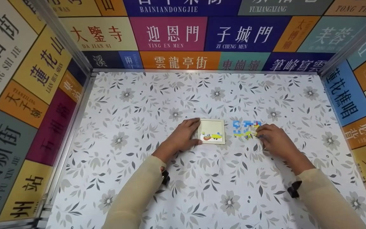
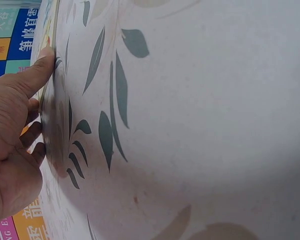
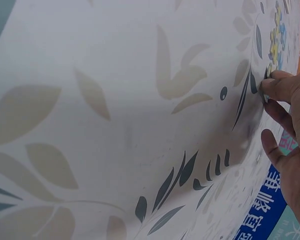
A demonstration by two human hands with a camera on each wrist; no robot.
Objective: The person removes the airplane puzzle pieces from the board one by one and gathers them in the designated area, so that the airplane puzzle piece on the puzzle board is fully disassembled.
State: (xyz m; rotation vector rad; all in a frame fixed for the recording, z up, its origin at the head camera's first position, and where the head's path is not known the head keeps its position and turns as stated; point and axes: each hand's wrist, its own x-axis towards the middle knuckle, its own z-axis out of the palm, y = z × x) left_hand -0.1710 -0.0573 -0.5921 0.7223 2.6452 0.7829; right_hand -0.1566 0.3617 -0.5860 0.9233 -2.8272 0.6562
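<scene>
Floral tabletop [image 1: 195, 190]: our left hand [image 1: 184, 135] grips puzzle frame [image 1: 212, 126], lying left of piece [image 3: 263, 94] our right hand [image 1: 275, 138] pinches; loose pieces [image 1: 247, 122] between

Colourful lettered walls [image 1: 173, 33] border a floral-patterned tabletop [image 1: 202, 190].

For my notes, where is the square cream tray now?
In the head view, the square cream tray lies just right of centre, its left edge held by the left hand, with the blue-and-yellow puzzle pieces to its right.
</scene>
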